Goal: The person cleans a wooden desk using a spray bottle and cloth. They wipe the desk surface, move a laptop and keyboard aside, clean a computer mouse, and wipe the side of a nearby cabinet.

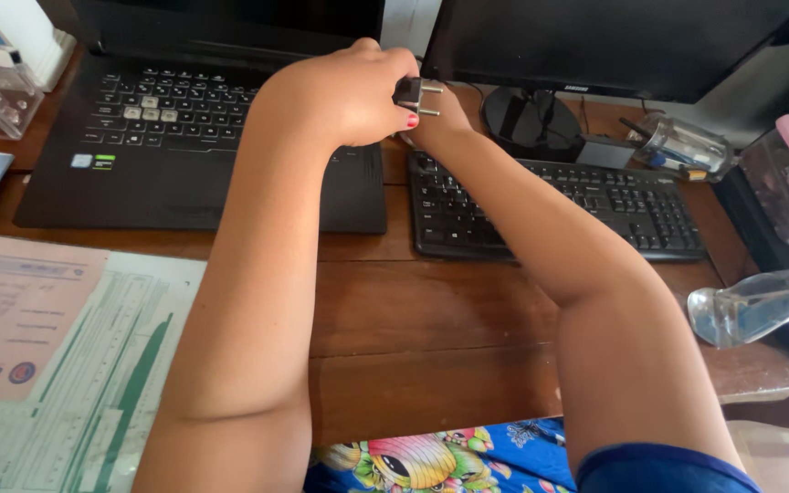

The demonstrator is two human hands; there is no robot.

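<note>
while held, one plug point(418, 94) shows.

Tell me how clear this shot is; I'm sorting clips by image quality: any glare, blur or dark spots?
Head view: even daylight, both hands and the plug sharp; the bottle at right catches bright glare; the monitor is a dark mass with no detail; the papers at left look washed out; wide-angle stretch at the edges.

Single head view, looking steeply down and forward over desk point(431, 329), probably close.
</note>
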